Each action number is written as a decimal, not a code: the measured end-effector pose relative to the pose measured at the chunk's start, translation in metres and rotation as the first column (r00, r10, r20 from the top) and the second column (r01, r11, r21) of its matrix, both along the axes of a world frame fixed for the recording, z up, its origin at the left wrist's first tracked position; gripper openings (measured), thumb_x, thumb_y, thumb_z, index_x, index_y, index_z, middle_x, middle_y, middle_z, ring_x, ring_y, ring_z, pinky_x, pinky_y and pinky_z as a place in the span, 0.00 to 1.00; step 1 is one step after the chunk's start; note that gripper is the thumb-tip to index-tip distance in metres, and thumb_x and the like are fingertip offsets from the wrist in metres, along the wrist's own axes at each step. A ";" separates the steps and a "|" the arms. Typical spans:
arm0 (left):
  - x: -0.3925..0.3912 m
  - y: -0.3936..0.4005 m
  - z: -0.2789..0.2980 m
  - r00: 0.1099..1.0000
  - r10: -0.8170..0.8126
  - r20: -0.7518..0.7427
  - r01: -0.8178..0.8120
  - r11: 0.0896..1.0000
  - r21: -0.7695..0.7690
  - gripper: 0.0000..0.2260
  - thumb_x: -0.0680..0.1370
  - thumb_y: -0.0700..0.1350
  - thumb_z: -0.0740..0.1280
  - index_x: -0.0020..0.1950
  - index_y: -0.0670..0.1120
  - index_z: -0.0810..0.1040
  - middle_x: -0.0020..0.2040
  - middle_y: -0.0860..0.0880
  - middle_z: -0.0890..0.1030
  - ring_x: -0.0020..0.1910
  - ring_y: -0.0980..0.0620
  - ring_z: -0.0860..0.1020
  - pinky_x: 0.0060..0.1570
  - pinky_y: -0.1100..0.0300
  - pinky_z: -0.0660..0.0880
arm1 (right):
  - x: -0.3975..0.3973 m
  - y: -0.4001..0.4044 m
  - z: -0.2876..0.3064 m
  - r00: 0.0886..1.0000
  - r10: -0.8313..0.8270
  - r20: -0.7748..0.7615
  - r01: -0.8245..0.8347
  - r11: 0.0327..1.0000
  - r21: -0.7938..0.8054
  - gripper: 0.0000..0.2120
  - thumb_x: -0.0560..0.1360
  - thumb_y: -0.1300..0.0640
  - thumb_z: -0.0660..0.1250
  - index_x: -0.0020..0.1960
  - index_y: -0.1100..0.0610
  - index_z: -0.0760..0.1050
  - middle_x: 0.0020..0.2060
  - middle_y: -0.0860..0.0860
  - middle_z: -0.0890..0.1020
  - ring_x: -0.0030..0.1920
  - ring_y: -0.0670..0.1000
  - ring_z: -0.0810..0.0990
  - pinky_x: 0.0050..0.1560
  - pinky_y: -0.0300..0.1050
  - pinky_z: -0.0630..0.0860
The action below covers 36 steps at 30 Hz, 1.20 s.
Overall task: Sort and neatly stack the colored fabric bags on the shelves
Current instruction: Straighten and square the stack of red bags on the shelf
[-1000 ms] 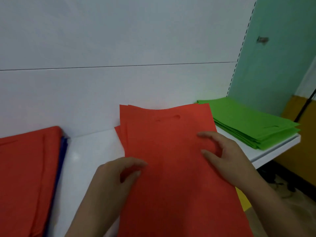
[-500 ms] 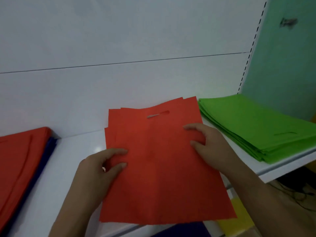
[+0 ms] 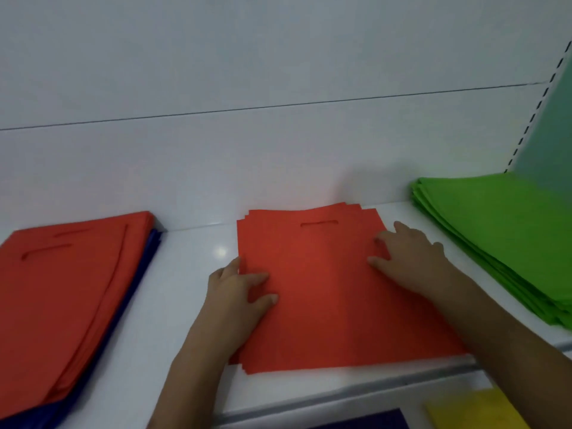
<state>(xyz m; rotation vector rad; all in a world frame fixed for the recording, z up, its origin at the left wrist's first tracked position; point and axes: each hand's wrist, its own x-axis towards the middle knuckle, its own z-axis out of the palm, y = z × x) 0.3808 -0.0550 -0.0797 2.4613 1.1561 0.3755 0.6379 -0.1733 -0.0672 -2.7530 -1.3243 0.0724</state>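
Observation:
A small stack of red fabric bags (image 3: pixel 325 289) lies flat in the middle of the white shelf (image 3: pixel 192 258), its handle slot toward the back wall and its edges slightly fanned. My left hand (image 3: pixel 235 301) rests on the stack's left edge with thumb and fingers lying on the top bag. My right hand (image 3: pixel 411 258) presses on the upper right part with its fingers spread. A larger red pile (image 3: pixel 62 289) sits at the left on top of blue bags (image 3: pixel 145 261). A green pile (image 3: pixel 495 236) sits at the right.
The white back panel rises right behind the stacks. Bare shelf shows between the left pile and the middle stack. Below the shelf's front lip, a yellow bag (image 3: pixel 476 410) and a dark blue one (image 3: pixel 365 421) show on a lower level.
The red stack has moved from being held tilted in front of me to lying flat on the shelf. Both hands went forward with it and now lie on top.

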 end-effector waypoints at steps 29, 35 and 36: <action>-0.356 0.109 0.039 0.872 0.465 0.154 -0.476 0.878 0.050 0.20 0.77 0.54 0.61 0.68 0.49 0.71 0.67 0.49 0.73 0.66 0.48 0.70 0.63 0.57 0.63 | -0.332 0.194 0.002 0.884 0.449 -0.132 -0.415 0.882 0.222 0.31 0.73 0.31 0.53 0.73 0.42 0.59 0.61 0.51 0.68 0.57 0.52 0.74 0.58 0.50 0.72; -0.359 0.125 0.019 0.965 0.262 -0.022 -0.259 0.962 0.080 0.20 0.79 0.57 0.55 0.66 0.49 0.71 0.73 0.52 0.66 0.73 0.55 0.59 0.70 0.59 0.52 | -0.334 0.198 -0.003 0.920 0.343 -0.187 -0.313 0.934 0.173 0.33 0.72 0.32 0.58 0.73 0.44 0.60 0.60 0.52 0.70 0.57 0.53 0.74 0.56 0.47 0.71; -0.357 0.126 0.017 0.969 0.247 -0.011 -0.244 0.964 0.101 0.21 0.79 0.58 0.55 0.66 0.49 0.71 0.73 0.53 0.66 0.73 0.56 0.59 0.70 0.60 0.51 | -0.334 0.196 -0.004 0.925 0.330 -0.190 -0.302 0.939 0.163 0.32 0.73 0.33 0.58 0.73 0.44 0.61 0.59 0.53 0.72 0.57 0.53 0.74 0.56 0.47 0.71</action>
